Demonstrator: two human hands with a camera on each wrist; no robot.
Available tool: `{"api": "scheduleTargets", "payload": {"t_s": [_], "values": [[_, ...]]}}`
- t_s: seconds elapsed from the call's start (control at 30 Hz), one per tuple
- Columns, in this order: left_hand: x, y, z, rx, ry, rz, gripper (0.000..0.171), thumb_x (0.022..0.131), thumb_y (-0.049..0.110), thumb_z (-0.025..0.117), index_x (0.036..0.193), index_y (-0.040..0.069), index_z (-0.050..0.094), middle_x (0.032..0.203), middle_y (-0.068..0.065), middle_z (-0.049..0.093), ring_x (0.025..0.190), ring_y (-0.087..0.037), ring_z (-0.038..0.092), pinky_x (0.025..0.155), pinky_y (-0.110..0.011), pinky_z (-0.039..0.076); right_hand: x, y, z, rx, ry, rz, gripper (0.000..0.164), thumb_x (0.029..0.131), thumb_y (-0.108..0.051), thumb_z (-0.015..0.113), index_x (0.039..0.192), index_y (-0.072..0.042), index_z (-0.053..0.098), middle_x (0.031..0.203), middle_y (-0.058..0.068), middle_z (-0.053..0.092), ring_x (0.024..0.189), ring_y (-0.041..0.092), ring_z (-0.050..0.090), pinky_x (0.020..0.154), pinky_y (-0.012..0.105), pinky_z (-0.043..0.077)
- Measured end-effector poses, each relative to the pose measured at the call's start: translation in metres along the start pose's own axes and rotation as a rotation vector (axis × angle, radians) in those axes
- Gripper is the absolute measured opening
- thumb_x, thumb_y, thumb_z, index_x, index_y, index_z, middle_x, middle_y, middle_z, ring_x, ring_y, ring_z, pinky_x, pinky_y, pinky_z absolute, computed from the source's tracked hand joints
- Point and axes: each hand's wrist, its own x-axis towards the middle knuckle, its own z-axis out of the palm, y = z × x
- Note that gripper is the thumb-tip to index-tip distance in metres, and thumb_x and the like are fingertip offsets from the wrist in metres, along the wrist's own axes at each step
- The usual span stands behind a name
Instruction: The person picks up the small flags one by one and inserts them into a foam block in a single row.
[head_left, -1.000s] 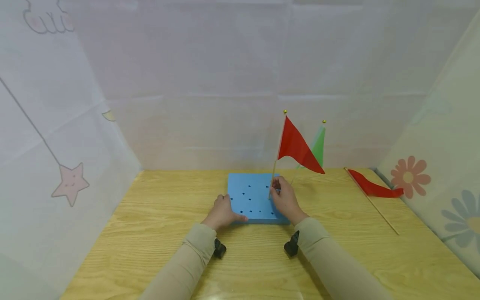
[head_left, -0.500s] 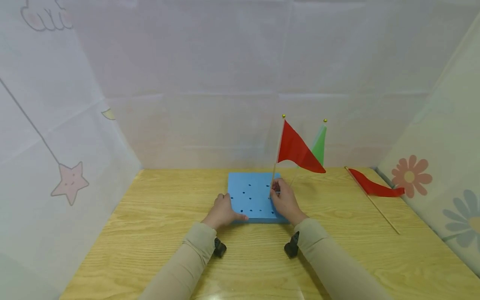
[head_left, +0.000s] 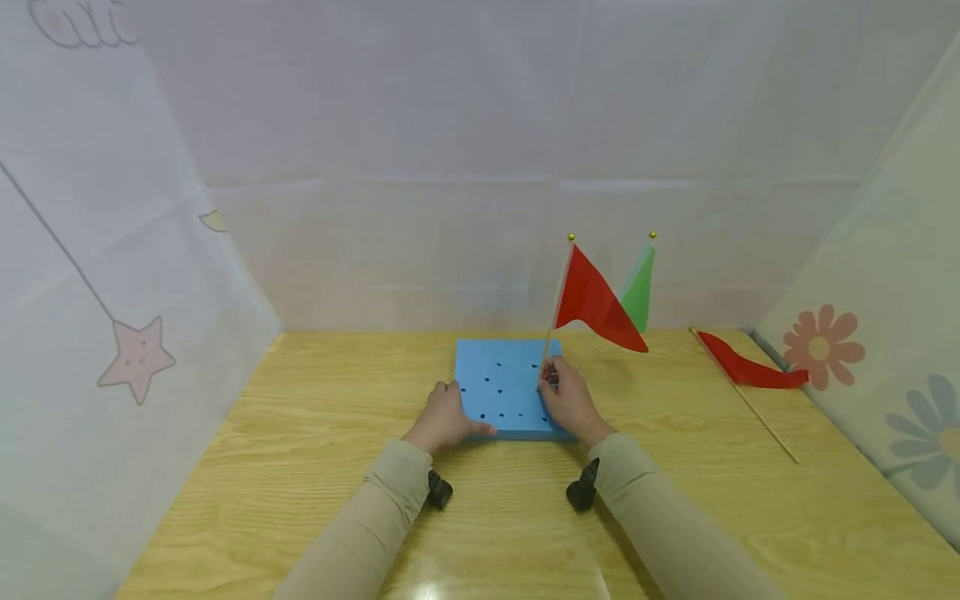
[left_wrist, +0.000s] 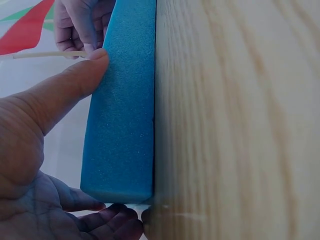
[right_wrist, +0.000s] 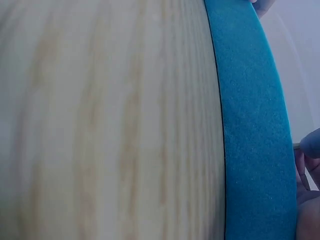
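A flat blue foam block (head_left: pixel 513 354) with several small holes in its top lies on the table. My left hand (head_left: pixel 441 414) holds its near left corner, the thumb (left_wrist: pixel 82 75) along the front edge and the fingers at the left side. My right hand (head_left: pixel 572 404) pinches the thin wooden stick of a red pennant flag (head_left: pixel 596 304) low down, close over the right part of the block. That flag stands nearly upright, leaning slightly right, with a gold ball on top. The lower stick end is hidden by my fingers.
Behind the right hand rises a green pennant flag (head_left: pixel 639 296), its lower stick hidden. Another red pennant flag (head_left: pixel 750 373) lies on the wooden table (head_left: pixel 337 392) at the right. Pale printed cloth walls (head_left: pixel 435 208) stand behind and at both sides.
The red flag in my right hand has sunk lower toward the block. Both hands keep their places, and the head view has tilted slightly.
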Motion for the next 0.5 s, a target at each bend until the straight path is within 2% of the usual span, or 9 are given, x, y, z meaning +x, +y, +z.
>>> {"api": "scheduleTargets", "payload": {"t_s": [0.5], "values": [[0.0000,-0.0006,0.0021,-0.014,-0.001,-0.010,0.115,0.077,0.045,0.092,0.155,-0.013,0.031,0.153,-0.035,0.035,0.139,-0.046,0.041,0.110,-0.054,0.043,-0.0016,0.0010,0.0022,-0.017,0.020,0.030,0.009,0.101,0.003,0.059,0.108,0.002,0.055,0.105,0.017,0.063,0.105,0.037,0.062,0.096,0.053,0.052]]}}
